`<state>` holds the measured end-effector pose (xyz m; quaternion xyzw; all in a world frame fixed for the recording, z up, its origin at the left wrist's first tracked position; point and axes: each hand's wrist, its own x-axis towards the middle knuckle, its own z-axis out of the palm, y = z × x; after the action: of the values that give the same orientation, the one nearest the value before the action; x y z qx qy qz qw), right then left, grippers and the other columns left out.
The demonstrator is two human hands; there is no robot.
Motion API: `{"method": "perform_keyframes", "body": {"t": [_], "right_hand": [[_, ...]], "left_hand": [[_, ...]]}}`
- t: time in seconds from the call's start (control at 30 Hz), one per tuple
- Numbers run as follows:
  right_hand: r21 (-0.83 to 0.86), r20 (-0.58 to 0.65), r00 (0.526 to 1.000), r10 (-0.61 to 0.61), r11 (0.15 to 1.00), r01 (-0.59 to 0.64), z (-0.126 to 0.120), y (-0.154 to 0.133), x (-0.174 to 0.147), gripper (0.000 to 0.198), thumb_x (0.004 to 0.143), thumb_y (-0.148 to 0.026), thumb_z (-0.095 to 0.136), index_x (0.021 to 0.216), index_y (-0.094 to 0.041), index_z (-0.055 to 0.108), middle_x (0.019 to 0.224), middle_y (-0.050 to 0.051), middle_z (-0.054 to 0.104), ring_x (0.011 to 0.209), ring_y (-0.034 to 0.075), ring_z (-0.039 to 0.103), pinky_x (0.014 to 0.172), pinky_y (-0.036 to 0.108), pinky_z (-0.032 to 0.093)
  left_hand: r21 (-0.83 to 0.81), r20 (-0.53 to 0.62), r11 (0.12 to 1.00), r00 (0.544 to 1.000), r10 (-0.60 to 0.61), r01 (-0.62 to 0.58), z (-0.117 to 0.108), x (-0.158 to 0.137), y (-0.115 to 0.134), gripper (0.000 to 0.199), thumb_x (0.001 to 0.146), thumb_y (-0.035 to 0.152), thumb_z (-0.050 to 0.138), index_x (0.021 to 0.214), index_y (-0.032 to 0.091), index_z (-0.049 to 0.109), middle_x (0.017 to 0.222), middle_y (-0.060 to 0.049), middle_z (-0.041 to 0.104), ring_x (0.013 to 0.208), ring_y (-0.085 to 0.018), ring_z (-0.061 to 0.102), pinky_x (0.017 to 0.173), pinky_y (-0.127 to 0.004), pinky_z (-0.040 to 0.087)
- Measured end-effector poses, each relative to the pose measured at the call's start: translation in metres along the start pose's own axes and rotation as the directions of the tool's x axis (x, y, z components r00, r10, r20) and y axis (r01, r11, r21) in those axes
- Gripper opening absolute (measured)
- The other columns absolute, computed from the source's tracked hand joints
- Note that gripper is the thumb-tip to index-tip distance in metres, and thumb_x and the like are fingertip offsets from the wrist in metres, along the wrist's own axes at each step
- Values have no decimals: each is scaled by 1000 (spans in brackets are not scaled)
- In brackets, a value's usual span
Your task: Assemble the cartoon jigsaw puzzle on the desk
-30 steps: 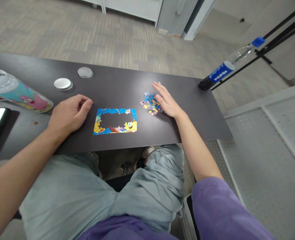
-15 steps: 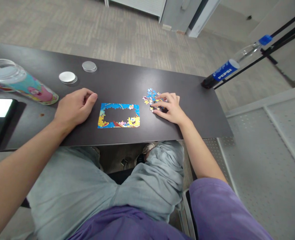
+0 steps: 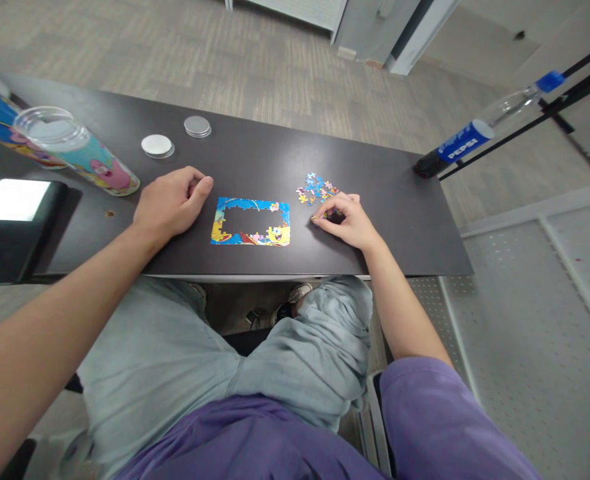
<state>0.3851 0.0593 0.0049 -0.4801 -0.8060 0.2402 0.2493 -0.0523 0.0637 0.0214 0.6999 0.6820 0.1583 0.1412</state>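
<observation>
**Two hands at a half-built jigsaw on a dark table**

We log the right hand (image 3: pixel 347 220) at the near edge of the loose puzzle pieces (image 3: pixel 317 189). Its fingers are curled in, thumb and forefinger tips drawn together low on the tabletop at the hand's 9 o'clock side. A small piece seems caught between them, but it is too small for us to be sure. The loose heap sits at 11 o'clock from that hand, just beside the knuckles.

The left hand (image 3: pixel 172 202) lies on the dark table (image 3: pixel 255 150) as a loose fist, thumb laid along the forefinger, holding nothing we can see. At its 3 o'clock, just beside the thumb, lies the puzzle frame (image 3: pixel 251 222): a blue border ring of joined pieces, flat, its middle open to the table.

At 12 o'clock from the left hand we note two round metal lids (image 3: pixel 157 145), near each other but apart. At its 10 o'clock a clear printed tube (image 3: pixel 77 150) lies on its side. A dark tablet (image 3: pixel 12 223) with a bright screen sits at the table's left end. Off the far right corner a Pepsi bottle (image 3: pixel 467 139) leans tilted against black tripod legs (image 3: pixel 549 110).
</observation>
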Motion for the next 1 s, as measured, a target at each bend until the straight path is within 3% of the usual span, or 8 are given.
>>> {"method": "perform_keyframes", "body": {"t": [0.1,0.17,0.27,0.4,0.67,0.83,1.0], "right_hand": [[265,-34,998,-47,963,54,1,-8,22,47,97,-77,99,108,-33,86,96,3,87,81,28,69,99,54,64],[404,11,994,-106,910,93,-2,-19,45,53,100,-75,100,127,-31,90,101,3,89,81,25,69,87,46,64],[449,153,967,-203,886,115,-4,-36,82,54,101,-75,105,120,-25,93,100,5,91,92,24,78,90,41,64],[520,206,953,-220,850,85,7,-39,108,57,101,-76,107,114,-23,91,99,5,90,92,22,81,88,38,65],[617,250,943,-221,787,20,19,-39,90,49,91,-57,119,111,-25,88,105,6,93,98,25,87,90,37,71],[629,252,921,-296,774,77,22,-45,90,42,93,-47,116,118,-24,91,105,5,94,97,24,87,87,35,68],[632,268,898,-349,767,109,27,-44,90,38,99,-45,111,124,-23,93,108,7,94,97,23,84,87,34,65]], "left_hand": [[-29,4,999,1000,15,-15,0,-2,-1,59,128,72,47,132,26,84,126,-10,91,115,-33,76,95,-41,52],[-47,-14,999,1000,26,-27,3,-1,-4,60,126,77,45,128,30,82,124,-10,90,116,-35,78,96,-44,54],[-55,-53,998,998,24,-27,7,2,-8,58,122,78,44,123,31,80,123,-13,90,117,-39,83,95,-47,55],[-58,-62,998,998,33,-37,10,3,-11,62,121,78,41,122,31,81,125,-13,92,119,-41,85,96,-49,56],[-25,-33,1000,999,11,-12,3,-3,-3,73,119,85,36,132,29,82,125,-12,87,122,-35,78,104,-51,54],[-20,-50,1000,999,1,-2,2,-5,1,74,116,84,36,130,29,82,124,-14,88,120,-36,78,103,-53,53],[-65,-48,997,998,-39,36,3,-5,-2,84,112,95,38,148,33,82,119,-10,89,125,-37,82,102,-53,52]]}}
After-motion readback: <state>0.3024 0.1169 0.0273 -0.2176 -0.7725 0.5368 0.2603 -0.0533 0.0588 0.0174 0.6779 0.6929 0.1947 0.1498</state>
